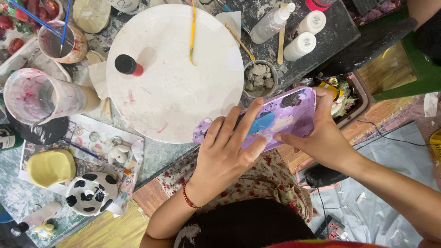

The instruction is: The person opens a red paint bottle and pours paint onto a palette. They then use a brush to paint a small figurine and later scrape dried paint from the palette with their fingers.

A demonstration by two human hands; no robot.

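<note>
The left hand (225, 151) lay flat across a purple slab (271, 121), fingers spread and pressed onto its blue patch, a red string bracelet (187, 198) at the wrist. The right hand (326, 138) gripped the slab's far end, thumb underneath and fingers curled over its edge. The slab was held just beside the round white board (174, 87), level with its lower right rim, above a floral cloth (271, 177) on the lap. On the board lay a yellow-handled brush (193, 32) and a small bottle with a black cap (128, 65). A cup of grey lumps (259, 78) stood at the board's right rim; a black-spotted white dish (89, 194) and a yellow clay piece (50, 167) sat beyond its lower left
</note>
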